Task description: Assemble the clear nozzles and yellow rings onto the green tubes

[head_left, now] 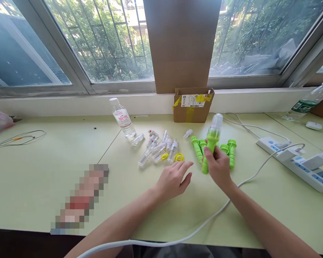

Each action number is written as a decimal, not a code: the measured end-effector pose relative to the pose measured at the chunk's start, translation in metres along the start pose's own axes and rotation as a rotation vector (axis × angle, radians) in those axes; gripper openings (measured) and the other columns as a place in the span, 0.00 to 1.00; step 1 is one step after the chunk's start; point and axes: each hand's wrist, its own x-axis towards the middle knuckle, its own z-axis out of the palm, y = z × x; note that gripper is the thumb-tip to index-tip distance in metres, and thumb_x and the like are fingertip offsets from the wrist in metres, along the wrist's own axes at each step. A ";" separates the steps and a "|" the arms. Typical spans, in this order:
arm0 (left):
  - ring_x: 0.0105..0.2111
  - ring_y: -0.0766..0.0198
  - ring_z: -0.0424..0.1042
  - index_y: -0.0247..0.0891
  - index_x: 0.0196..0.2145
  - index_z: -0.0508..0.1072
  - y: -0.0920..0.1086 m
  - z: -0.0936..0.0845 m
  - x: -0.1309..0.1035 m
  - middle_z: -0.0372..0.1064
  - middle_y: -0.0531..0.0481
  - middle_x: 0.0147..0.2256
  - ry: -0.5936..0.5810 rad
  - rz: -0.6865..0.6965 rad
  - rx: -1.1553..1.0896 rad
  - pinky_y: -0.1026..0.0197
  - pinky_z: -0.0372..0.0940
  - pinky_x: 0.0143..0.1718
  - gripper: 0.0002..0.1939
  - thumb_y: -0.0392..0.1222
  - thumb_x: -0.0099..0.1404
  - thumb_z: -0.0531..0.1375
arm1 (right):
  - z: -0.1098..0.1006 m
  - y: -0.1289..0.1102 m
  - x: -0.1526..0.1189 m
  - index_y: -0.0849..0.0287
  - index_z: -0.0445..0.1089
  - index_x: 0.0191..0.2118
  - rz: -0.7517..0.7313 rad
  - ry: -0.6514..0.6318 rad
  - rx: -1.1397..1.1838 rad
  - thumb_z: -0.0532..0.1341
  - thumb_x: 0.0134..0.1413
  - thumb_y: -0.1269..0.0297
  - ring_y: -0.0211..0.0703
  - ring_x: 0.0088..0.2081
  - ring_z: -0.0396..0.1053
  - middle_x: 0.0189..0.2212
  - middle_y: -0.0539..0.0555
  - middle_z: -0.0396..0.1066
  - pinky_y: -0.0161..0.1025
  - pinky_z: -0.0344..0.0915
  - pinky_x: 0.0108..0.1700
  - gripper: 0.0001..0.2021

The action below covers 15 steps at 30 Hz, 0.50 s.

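My right hand [219, 163] is wrapped round a bright green ribbed handle [212, 142] that has a clear cap on its top end and stands tilted over the table. Nearby, more green handles [232, 153] lie behind and beside that hand. My left hand [174, 180] is low over the table with its fingers spread and nothing in them. Just beyond its fingertips are yellow rings [179, 157] and a pile of clear plastic tubes [150, 152]. One small clear piece [187, 133] lies apart, in front of the cardboard box.
A water bottle [123, 118] stands behind the tubes, and an open cardboard box [192, 113] is against the wall. At right are a power strip [298, 165] and another bottle [308, 102]. A white cable [215, 215] crosses beneath my right forearm. A pixelated object [82, 199] lies left.
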 end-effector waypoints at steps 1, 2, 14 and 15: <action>0.37 0.60 0.73 0.38 0.49 0.64 -0.003 0.001 -0.001 0.72 0.46 0.36 -0.013 -0.002 0.034 0.61 0.66 0.32 0.13 0.40 0.68 0.49 | -0.008 0.001 0.008 0.62 0.70 0.40 0.022 0.043 -0.054 0.53 0.60 0.48 0.38 0.19 0.59 0.19 0.50 0.65 0.34 0.57 0.21 0.20; 0.37 0.60 0.73 0.38 0.48 0.65 -0.005 0.002 -0.001 0.72 0.47 0.36 -0.023 -0.008 0.067 0.61 0.66 0.32 0.12 0.40 0.68 0.49 | -0.016 0.002 0.016 0.62 0.70 0.40 0.022 0.087 -0.133 0.54 0.59 0.48 0.38 0.20 0.59 0.20 0.51 0.65 0.35 0.56 0.22 0.20; 0.56 0.47 0.58 0.39 0.48 0.67 -0.013 0.005 0.002 0.60 0.38 0.53 -0.012 -0.081 0.396 0.41 0.54 0.58 0.14 0.40 0.64 0.54 | -0.102 0.055 0.073 0.64 0.72 0.43 0.561 0.011 -1.020 0.49 0.58 0.50 0.65 0.41 0.71 0.38 0.70 0.73 0.49 0.65 0.35 0.24; 0.57 0.47 0.57 0.39 0.48 0.67 -0.014 0.006 0.002 0.59 0.38 0.53 -0.027 -0.097 0.412 0.40 0.52 0.59 0.15 0.40 0.64 0.54 | -0.104 0.058 0.074 0.65 0.72 0.43 0.584 -0.006 -1.019 0.49 0.57 0.50 0.65 0.42 0.71 0.39 0.71 0.72 0.50 0.66 0.36 0.24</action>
